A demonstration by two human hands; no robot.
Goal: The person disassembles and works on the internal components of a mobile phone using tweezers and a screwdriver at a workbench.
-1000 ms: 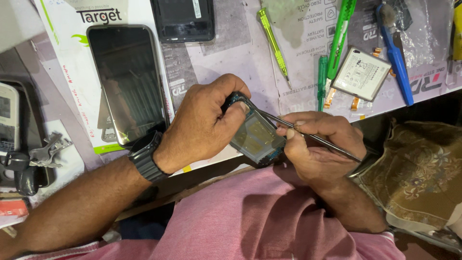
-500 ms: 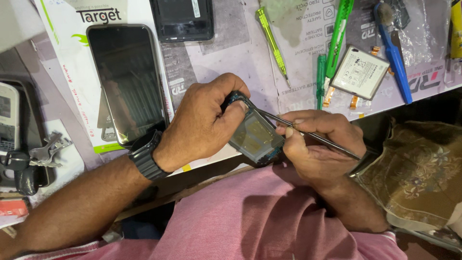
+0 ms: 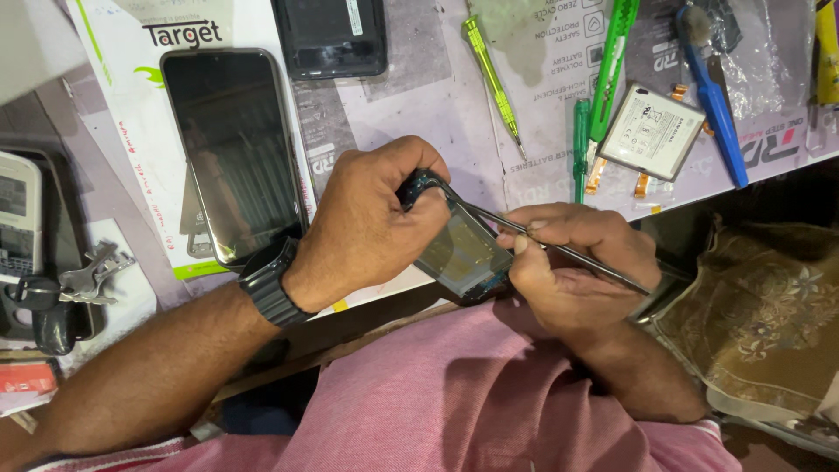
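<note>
left hand [image 3: 371, 229] clamped on opened phone [image 3: 463, 253] at its 10 o'clock end | right hand [image 3: 581, 262] pinched on tweezers [image 3: 559, 253] | phone judged light, stiff, fragile; best held by edges

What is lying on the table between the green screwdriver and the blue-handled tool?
In the head view, a white phone battery and green tweezers lie between green screwdriver and blue-handled tool.
</note>
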